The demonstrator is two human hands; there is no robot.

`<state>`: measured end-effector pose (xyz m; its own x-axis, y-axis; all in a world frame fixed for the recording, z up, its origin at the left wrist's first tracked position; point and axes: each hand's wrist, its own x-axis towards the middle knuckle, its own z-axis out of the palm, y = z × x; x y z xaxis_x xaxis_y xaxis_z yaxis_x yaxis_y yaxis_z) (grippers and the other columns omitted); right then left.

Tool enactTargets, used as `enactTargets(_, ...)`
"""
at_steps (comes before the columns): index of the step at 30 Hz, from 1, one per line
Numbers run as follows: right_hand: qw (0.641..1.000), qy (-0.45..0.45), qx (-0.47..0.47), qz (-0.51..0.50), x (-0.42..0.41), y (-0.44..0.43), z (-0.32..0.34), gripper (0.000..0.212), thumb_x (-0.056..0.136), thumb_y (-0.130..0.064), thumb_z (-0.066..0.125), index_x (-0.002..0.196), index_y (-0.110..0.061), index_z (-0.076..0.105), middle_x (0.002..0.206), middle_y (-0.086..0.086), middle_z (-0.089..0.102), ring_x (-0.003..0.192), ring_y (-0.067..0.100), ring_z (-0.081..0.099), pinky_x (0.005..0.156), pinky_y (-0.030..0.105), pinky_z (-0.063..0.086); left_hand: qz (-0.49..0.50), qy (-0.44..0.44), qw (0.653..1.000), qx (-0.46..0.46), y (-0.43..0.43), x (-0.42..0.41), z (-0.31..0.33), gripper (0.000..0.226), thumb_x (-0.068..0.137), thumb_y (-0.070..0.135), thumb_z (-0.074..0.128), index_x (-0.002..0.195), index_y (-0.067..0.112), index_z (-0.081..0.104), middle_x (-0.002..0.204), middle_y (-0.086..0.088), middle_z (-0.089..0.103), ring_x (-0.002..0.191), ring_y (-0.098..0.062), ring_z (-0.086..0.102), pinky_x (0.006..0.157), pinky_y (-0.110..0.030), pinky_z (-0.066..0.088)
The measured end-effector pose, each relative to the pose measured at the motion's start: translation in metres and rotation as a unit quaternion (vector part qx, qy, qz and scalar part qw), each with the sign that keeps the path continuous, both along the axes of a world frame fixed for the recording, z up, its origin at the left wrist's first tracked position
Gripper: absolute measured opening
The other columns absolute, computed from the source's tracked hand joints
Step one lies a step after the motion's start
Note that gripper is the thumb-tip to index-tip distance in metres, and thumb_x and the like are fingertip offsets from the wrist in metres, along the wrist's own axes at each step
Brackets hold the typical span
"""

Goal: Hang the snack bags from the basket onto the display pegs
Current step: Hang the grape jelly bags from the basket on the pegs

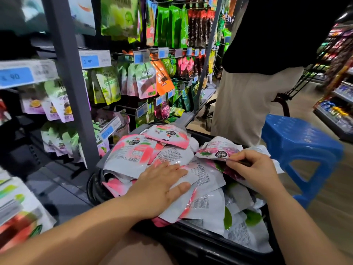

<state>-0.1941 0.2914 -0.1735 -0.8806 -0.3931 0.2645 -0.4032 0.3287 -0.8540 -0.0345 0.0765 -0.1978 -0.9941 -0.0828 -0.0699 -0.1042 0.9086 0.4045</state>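
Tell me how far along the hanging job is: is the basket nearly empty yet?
Far from done. Hanging bags fill the rack, though which came from this basket cannot be told. In hand: the right hand pinches a purple bag, and the left hand lies flat on the pink bags. Left: the basket is heaped full.

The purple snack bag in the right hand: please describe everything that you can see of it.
The purple snack bag is a glossy plastic pouch, white with purple fruit, a green leaf and a dark round label. It is slightly crumpled. It is held nearly flat, printed side up, over the pile of bags in the basket. The right hand pinches its near edge between thumb and fingers. Whether it rests on the bags below cannot be told.
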Motion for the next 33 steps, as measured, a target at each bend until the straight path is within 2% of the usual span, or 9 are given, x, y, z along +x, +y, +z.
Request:
enactTargets(4, 0.997, 0.050, -0.063, 0.012, 0.015, -0.007, 0.015, 0.013, 0.081, -0.007, 0.076, 0.074, -0.015, 0.069, 0.076, -0.016, 0.073, 0.076, 0.000, 0.067, 0.074, 0.018, 0.054, -0.001, -0.007, 1.000, -0.002, 0.000, 0.002, 0.001, 0.072, 0.084, 0.070, 0.010, 0.150, 0.046, 0.020, 0.162, 0.019, 0.009, 0.149, -0.005, -0.004, 0.121, -0.033, -0.004)
enactTargets(7, 0.989, 0.106, -0.102, 0.004, 0.023, -0.011, 0.031, 0.021, 0.082, -0.014, 0.076, 0.070, -0.029, 0.068, 0.074, -0.007, 0.073, 0.076, 0.010, 0.069, 0.072, 0.029, 0.054, 0.001, -0.001, 1.000, 0.001, 0.000, 0.001, 0.001, 0.060, 0.093, 0.066, 0.019, 0.149, 0.045, 0.023, 0.161, 0.020, 0.012, 0.149, -0.005, -0.002, 0.121, -0.033, -0.002)
enactTargets(10, 0.977, 0.141, -0.160, 0.023, 0.033, -0.020, 0.050, 0.035, 0.086, -0.013, 0.072, 0.070, -0.044, 0.066, 0.065, -0.010, 0.070, 0.061, 0.004, 0.063, 0.059, 0.024, 0.052, 0.011, 0.010, 1.000, 0.023, -0.003, 0.001, 0.002, 0.059, 0.094, 0.064, 0.029, 0.149, 0.043, 0.025, 0.160, 0.020, 0.016, 0.149, -0.006, 0.003, 0.121, -0.033, 0.004)
enactTargets(13, 0.963, 0.148, -0.221, 0.039, 0.040, -0.029, 0.066, 0.027, 0.083, -0.024, 0.071, 0.069, -0.046, 0.064, 0.059, -0.011, 0.065, 0.056, 0.004, 0.061, 0.050, 0.020, 0.051, 0.042, 0.044, 0.979, 0.195, -0.008, 0.002, 0.007, 0.083, 0.080, 0.072, 0.054, 0.150, 0.046, 0.018, 0.154, 0.022, 0.024, 0.144, -0.004, 0.021, 0.117, -0.030, 0.021)
enactTargets(17, 0.955, 0.115, -0.270, 0.043, 0.045, -0.045, 0.082, 0.014, 0.079, -0.036, 0.075, 0.072, -0.035, 0.063, 0.061, -0.002, 0.061, 0.064, 0.023, 0.061, 0.065, 0.037, 0.054, 0.078, 0.118, 0.890, 0.434, -0.011, -0.002, 0.025, 0.124, 0.039, 0.074, 0.082, 0.140, 0.054, 0.014, 0.150, 0.022, 0.028, 0.138, -0.001, 0.029, 0.109, -0.024, 0.028)
enactTargets(21, 0.940, 0.012, -0.325, 0.101, 0.047, -0.069, 0.090, 0.017, 0.070, -0.041, 0.078, 0.068, -0.034, 0.063, 0.075, 0.012, 0.062, 0.073, 0.031, 0.061, 0.068, 0.055, 0.054, 0.067, 0.116, 0.841, 0.524, -0.015, 0.000, 0.033, 0.119, 0.038, 0.050, 0.097, 0.140, 0.039, 0.037, 0.137, -0.005, 0.059, 0.124, -0.026, 0.058, 0.105, -0.049, 0.045)
enactTargets(25, 0.945, -0.001, -0.309, 0.110, 0.049, -0.090, 0.089, 0.014, 0.074, -0.038, 0.077, 0.070, -0.032, 0.065, 0.081, 0.016, 0.064, 0.077, 0.031, 0.063, 0.073, 0.057, 0.055, 0.064, 0.066, 0.777, 0.623, -0.011, 0.011, 0.031, 0.090, 0.044, 0.022, 0.094, 0.124, 0.003, 0.059, 0.111, -0.022, 0.070, 0.103, -0.042, 0.067, 0.094, -0.056, 0.051)
enactTargets(29, 0.967, -0.019, -0.225, 0.114, 0.041, -0.094, 0.075, 0.012, 0.082, -0.029, 0.075, 0.076, -0.031, 0.065, 0.078, -0.001, 0.070, 0.075, 0.018, 0.067, 0.070, 0.038, 0.056, 0.125, 0.094, 0.778, 0.608, -0.009, 0.010, 0.020, 0.090, 0.038, 0.032, 0.094, 0.118, 0.005, 0.062, 0.106, -0.018, 0.073, 0.100, -0.038, 0.069, 0.098, -0.057, 0.048)
enactTargets(33, 0.996, 0.044, -0.034, 0.072, 0.013, -0.063, 0.060, 0.027, 0.087, -0.032, 0.074, 0.112, -0.031, 0.063, 0.111, -0.016, 0.066, 0.103, 0.004, 0.063, 0.085, 0.026, 0.053, 0.143, 0.118, 0.773, 0.607, -0.011, 0.011, 0.022, 0.077, 0.046, 0.031, 0.084, 0.116, 0.006, 0.064, 0.105, -0.016, 0.074, 0.098, -0.035, 0.071, 0.095, -0.054, 0.050)
